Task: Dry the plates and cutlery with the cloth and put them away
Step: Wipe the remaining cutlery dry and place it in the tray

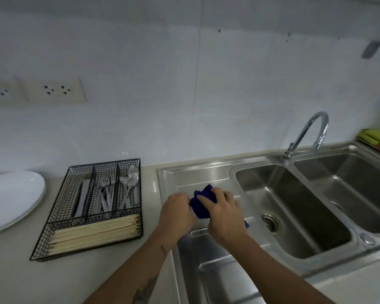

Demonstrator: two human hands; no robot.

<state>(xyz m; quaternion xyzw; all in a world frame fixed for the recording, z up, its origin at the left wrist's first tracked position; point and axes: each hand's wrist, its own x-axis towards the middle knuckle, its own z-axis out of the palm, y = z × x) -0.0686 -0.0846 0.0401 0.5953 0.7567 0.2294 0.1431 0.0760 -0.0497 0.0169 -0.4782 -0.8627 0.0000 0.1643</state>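
Observation:
A dark blue cloth (201, 206) is bunched between both hands above the steel draining board (208, 268). My left hand (177, 215) grips its left side and my right hand (223, 212) covers it from the right with fingers curled over it. Whether anything is wrapped inside the cloth is hidden. A black wire cutlery tray (59, 224) sits on the counter to the left, holding knives (81, 199), forks (104, 194), spoons (130, 183) and a row of wooden chopsticks (94, 233). White plates (11, 198) are stacked at the far left.
A double steel sink (294, 207) with a curved tap (305, 137) lies to the right. Yellow-green items (374, 138) sit at the far right edge. Wall sockets (53, 89) are on the tiled wall above the counter (13, 273).

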